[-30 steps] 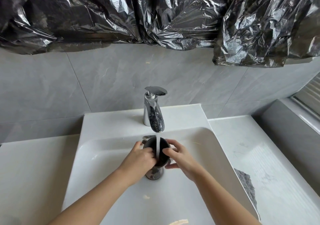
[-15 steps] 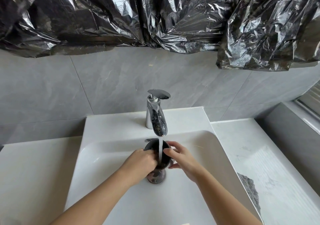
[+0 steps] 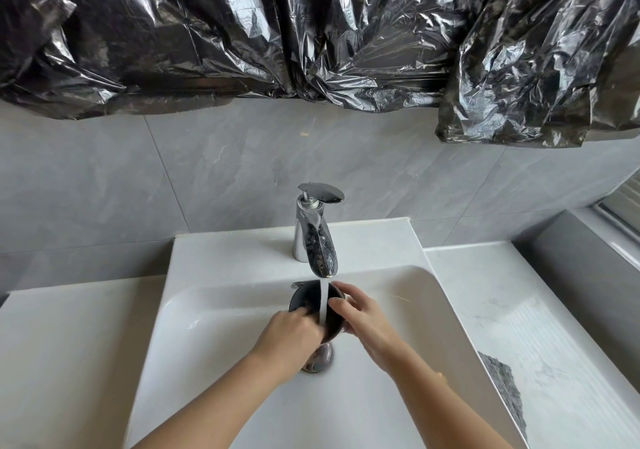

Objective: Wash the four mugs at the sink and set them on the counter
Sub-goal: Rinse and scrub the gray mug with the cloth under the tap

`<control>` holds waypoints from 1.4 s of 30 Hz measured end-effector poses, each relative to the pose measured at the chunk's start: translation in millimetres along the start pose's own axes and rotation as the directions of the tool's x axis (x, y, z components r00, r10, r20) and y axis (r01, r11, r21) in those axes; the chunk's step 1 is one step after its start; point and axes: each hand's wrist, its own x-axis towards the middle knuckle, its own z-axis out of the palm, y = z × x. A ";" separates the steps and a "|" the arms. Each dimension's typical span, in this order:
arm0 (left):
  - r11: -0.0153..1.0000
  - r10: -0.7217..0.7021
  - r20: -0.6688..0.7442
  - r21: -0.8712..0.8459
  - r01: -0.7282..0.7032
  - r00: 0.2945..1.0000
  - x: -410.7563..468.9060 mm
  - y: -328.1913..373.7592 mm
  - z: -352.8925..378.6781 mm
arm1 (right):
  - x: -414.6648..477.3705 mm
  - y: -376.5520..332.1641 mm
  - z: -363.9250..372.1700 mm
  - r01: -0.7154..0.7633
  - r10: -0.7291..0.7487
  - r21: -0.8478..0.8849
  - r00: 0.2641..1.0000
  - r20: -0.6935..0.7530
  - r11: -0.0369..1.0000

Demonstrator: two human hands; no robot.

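Washing is under way: the right hand (image 3: 363, 320) grips the dark round mug (image 3: 304, 298) under the chrome faucet (image 3: 315, 244) stream, and the left hand (image 3: 291, 334) curls over its rim. Next, probably drain it and set it on the white tabletop (image 3: 519, 327).

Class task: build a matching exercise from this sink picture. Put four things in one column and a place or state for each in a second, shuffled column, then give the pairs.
Things
1. dark mug
2. faucet
3. grey cloth
4. black plastic sheeting

Places or states
A. lies on the counter, right of the sink
B. hangs along the tiled wall
C. is running
D. gripped by the left hand and right hand

Pairs: 1-D, 2-C, 3-A, 4-B
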 end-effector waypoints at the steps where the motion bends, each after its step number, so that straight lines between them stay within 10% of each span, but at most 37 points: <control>1: 1.000 -0.009 0.001 0.021 0.009 1.000 1.2 0.9 -0.7 | 0.1 3.9 1.4 0.006 -0.006 0.025 1.000 -0.030 1.000; 9: 0.962 -0.046 -0.069 -0.271 0.026 0.997 -10.0 16.3 9.9 | -17.4 18.4 8.4 -0.006 0.005 0.183 1.000 0.007 0.983; 15: 0.989 0.149 0.167 -0.028 -0.146 0.975 -14.0 -10.2 -0.9 | -12.5 8.7 -7.9 0.001 0.002 -0.058 0.998 0.061 0.998; 17: 0.995 0.001 0.220 0.102 -0.024 0.976 -6.5 -18.1 5.8 | -11.2 5.2 -9.3 -0.013 0.020 -0.087 0.996 0.087 0.996; 26: 0.994 0.093 0.163 0.043 -0.101 0.982 -10.3 10.4 7.1 | -18.1 30.5 -0.8 -0.086 0.085 0.226 0.996 0.011 0.970; 35: 0.976 0.160 0.205 0.113 -0.186 0.966 -3.3 -7.5 -4.9 | -7.2 -3.7 -7.1 -0.055 0.070 -0.161 0.994 0.089 0.986; 42: 0.998 0.068 0.126 0.011 -0.070 0.990 -9.2 6.3 -14.4 | -8.5 14.9 -9.8 -0.085 0.072 0.225 0.995 0.064 0.971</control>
